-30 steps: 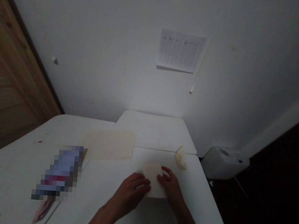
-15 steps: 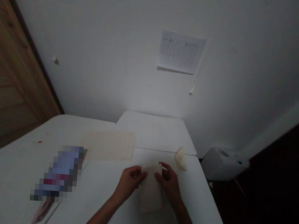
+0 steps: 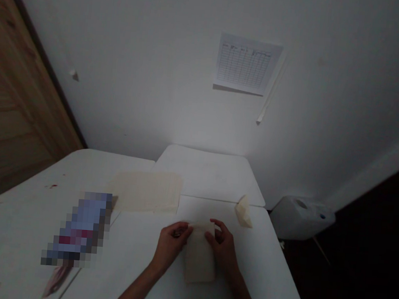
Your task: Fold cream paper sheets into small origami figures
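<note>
A white wall (image 3: 140,71) is being faced across the far end of the scene, with a wooden door (image 3: 20,98) standing along the left. Two white tabletops are being shown end to end: a near table (image 3: 132,259) and, touching it on the far side, a far table (image 3: 211,173). A white plastic canister (image 3: 301,219) is being kept off the table, just beyond its right edge. A ruled paper chart (image 3: 245,65) is being displayed on the wall, with a thin white strip (image 3: 269,93) just to its right.

On the near table, a flat cream paper sheet (image 3: 146,192) is being left at the far edge, with a pixelated, unreadable packet (image 3: 81,227) lying near it on the left. A rectangular cream paper piece (image 3: 200,255) is being held between the hands, towards the near right of the table. Its far corners are being gripped by the partly curled left hand (image 3: 171,245) and right hand (image 3: 222,249), which are a little apart. Whether it is being lifted off the tabletop cannot be told. A small folded paper shape (image 3: 244,212) is being left standing just beyond the right hand, near the table's right edge.
</note>
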`<state>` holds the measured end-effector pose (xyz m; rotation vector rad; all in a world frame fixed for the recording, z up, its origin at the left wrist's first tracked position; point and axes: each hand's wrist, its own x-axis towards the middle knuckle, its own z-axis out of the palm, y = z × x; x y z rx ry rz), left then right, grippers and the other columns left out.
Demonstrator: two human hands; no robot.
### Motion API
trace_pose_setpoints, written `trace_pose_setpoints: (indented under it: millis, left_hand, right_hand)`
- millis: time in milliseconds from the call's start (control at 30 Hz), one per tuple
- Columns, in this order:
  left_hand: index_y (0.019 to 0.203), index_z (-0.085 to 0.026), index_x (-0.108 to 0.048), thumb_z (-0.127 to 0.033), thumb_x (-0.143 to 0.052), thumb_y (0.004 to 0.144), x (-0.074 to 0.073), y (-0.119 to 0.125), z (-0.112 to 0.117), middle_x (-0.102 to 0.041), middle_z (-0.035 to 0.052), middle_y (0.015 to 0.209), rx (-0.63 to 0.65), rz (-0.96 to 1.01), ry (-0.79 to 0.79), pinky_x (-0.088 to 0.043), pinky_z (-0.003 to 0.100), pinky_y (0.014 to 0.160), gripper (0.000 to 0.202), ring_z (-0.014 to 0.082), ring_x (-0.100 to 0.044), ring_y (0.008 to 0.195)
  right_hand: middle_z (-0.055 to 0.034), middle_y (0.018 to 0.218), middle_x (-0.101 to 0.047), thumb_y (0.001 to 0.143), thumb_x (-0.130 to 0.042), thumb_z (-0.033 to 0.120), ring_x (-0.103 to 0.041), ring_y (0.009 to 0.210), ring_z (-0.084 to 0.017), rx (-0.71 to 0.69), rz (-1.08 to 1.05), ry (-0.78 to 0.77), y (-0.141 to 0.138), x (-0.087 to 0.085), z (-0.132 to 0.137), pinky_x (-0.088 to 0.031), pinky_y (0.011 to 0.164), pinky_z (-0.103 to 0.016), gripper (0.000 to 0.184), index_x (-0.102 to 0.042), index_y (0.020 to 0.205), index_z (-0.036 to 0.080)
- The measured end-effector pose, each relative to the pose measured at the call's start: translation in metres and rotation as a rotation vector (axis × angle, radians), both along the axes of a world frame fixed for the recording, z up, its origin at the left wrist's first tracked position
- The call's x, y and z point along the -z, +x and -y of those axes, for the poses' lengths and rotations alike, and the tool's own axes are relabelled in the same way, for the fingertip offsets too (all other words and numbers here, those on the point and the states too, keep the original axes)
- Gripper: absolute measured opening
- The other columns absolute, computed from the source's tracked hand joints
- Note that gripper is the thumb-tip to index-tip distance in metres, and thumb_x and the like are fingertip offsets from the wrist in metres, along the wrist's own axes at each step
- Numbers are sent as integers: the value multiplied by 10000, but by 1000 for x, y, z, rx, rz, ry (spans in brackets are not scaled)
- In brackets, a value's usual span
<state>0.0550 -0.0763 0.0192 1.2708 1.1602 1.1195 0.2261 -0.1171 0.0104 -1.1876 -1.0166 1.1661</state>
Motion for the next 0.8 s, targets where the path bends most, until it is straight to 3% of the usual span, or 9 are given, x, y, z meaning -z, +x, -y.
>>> trace_pose_setpoints:
  millis: [200,533,800]
  left_hand:
    - [735,-147,-726,-504,-724,694,-6,1,5,-696,41,644,8,-21,0,-488,233,483,359,152,-594,521]
    - [814,-155,-731,-490,-708,733,3,-1,5,-712,46,686,27,-84,58,-487,219,476,345,149,-603,533]
    - [819,-161,-733,-500,-720,713,1,0,6,-727,57,718,-9,-82,52,-516,238,494,355,177,-640,572]
  right_hand:
    - [-21,762,-671,749,-709,498,-628,671,-188,17,20,-10,0,-5,1,-487,567,-275,545,-503,1144,184]
    - [21,680,-635,732,-722,492,-563,574,-144,44,64,-10,1,-1,1,-421,495,-226,513,-510,1091,194]
    - [13,708,-658,738,-726,478,-589,595,-153,41,29,-4,0,-3,2,-444,524,-239,502,-505,1094,203]
